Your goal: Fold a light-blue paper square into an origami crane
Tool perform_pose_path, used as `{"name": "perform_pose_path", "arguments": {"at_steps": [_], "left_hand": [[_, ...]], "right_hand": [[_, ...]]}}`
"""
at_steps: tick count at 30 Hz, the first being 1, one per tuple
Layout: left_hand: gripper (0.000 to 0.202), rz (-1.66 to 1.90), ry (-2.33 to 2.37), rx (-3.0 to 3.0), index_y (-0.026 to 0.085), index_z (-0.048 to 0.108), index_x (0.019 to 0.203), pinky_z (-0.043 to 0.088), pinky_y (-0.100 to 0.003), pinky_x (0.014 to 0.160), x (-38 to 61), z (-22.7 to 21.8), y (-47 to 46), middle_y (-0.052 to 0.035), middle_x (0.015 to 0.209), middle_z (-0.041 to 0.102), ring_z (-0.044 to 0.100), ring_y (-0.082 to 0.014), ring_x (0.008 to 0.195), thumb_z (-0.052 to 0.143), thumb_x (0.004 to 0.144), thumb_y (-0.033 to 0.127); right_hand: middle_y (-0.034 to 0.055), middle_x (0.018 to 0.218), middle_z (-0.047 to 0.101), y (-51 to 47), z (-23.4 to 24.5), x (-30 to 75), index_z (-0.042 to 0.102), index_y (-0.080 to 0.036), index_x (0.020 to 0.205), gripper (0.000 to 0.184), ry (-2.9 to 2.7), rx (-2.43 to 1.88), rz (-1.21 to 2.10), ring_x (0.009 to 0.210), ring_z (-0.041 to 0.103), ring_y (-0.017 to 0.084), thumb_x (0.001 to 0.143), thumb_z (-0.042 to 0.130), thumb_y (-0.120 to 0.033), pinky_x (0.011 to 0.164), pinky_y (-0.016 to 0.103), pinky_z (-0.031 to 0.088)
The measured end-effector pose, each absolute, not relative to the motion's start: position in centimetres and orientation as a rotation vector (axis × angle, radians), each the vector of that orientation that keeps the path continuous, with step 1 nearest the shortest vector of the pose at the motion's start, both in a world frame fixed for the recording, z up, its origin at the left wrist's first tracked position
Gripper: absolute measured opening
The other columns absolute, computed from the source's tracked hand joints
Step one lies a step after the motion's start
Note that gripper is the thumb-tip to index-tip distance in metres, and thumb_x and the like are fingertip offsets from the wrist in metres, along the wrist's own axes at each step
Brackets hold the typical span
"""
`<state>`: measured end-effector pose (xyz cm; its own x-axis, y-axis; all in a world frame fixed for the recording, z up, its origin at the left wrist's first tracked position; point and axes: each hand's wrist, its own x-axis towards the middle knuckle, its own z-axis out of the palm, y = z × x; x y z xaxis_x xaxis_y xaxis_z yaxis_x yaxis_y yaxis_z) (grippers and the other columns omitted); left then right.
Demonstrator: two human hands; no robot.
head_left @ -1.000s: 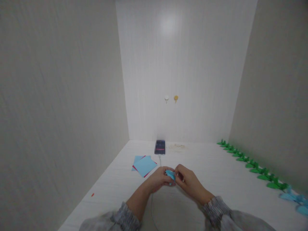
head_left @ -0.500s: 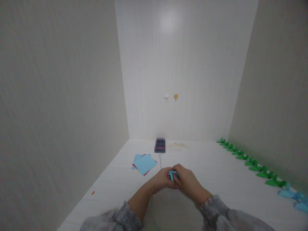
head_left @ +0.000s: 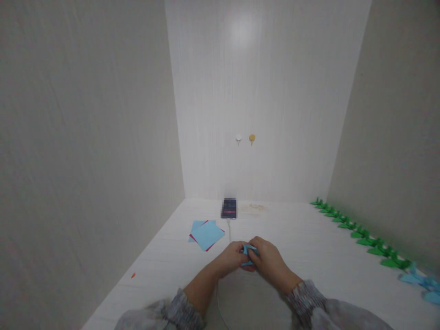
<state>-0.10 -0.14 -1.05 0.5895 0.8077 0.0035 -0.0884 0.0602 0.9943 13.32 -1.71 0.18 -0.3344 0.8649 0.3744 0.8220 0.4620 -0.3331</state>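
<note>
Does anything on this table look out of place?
A small red scrap lies alone at the left, apart from the askew paper sheets. A faint smudge marks the table beside the phone.

Matt blue paper (head_left: 248, 251); smooth white tabletop (head_left: 309, 238) with faint grain.

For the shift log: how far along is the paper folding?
Done: a row of green folded figures along the right wall, plus a few light-blue folded figures at its near end. In hand: left hand and right hand both pinch a small light-blue paper piece, partly folded. Left: a stack of flat sheets, light blue with red edges showing, lies unfolded on the table.
</note>
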Motion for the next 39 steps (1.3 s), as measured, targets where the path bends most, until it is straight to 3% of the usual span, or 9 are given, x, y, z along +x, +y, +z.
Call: {"name": "perform_pose_path", "arguments": {"at_steps": [12, 27, 32, 36, 39], "left_hand": [[0.018, 0.718, 0.677, 1.273, 0.01, 0.06, 0.069, 0.043, -0.029, 0.062, -0.6, -0.6, 0.0, -0.0018, 0.062, 0.056, 0.052, -0.0104, 0.054, 0.054, 0.052, 0.013], [0.02, 0.679, 0.723, 1.329, 0.012, 0.063, 0.07, 0.042, -0.029, 0.062, -0.8, -0.8, 0.0, -0.004, 0.071, 0.06, 0.051, -0.0127, 0.059, 0.058, 0.053, 0.02], [0.021, 0.699, 0.72, 1.329, 0.012, 0.063, 0.073, 0.043, -0.029, 0.062, -0.7, -0.9, 0.0, -0.0023, 0.068, 0.059, 0.05, -0.012, 0.059, 0.055, 0.054, 0.016], [0.02, 0.738, 0.751, 1.321, 0.011, 0.061, 0.072, 0.043, -0.032, 0.064, -0.5, -1.0, 0.2, -0.0008, 0.062, 0.056, 0.05, -0.0114, 0.056, 0.055, 0.053, 0.013], [0.022, 0.76, 0.707, 1.321, 0.011, 0.06, 0.075, 0.043, -0.033, 0.067, -0.4, -0.9, 0.1, -0.0011, 0.065, 0.055, 0.051, -0.0116, 0.061, 0.058, 0.052, 0.013]], "right_hand": [[0.0038, 0.073, 0.06, -1.6, 0.6, 13.7, 0.059, -0.016, 0.075, 0.021, -2.044, -1.249, 0.359, 0.069, 0.053, 0.015, 0.068, 0.039, -0.018, 0.062, 0.023, 0.037], [0.0008, 0.051, 0.059, -0.4, 0.0, 14.7, 0.063, -0.012, 0.067, 0.026, -1.917, -1.139, 0.951, 0.046, 0.053, 0.012, 0.071, 0.039, -0.023, 0.045, 0.02, 0.04], [0.0028, 0.064, 0.063, -0.2, -0.2, 14.9, 0.063, -0.012, 0.08, 0.031, -1.856, -1.222, 0.911, 0.053, 0.056, 0.013, 0.063, 0.037, -0.011, 0.05, 0.022, 0.044], [0.0057, 0.082, 0.062, -0.4, 0.0, 14.7, 0.061, -0.014, 0.089, 0.036, -1.909, -1.232, 0.679, 0.065, 0.055, 0.014, 0.061, 0.039, -0.009, 0.059, 0.025, 0.045], [0.0047, 0.081, 0.06, -0.7, 0.2, 14.4, 0.061, -0.017, 0.088, 0.034, -1.993, -1.164, 0.517, 0.072, 0.054, 0.015, 0.062, 0.042, -0.008, 0.066, 0.026, 0.043]]}}
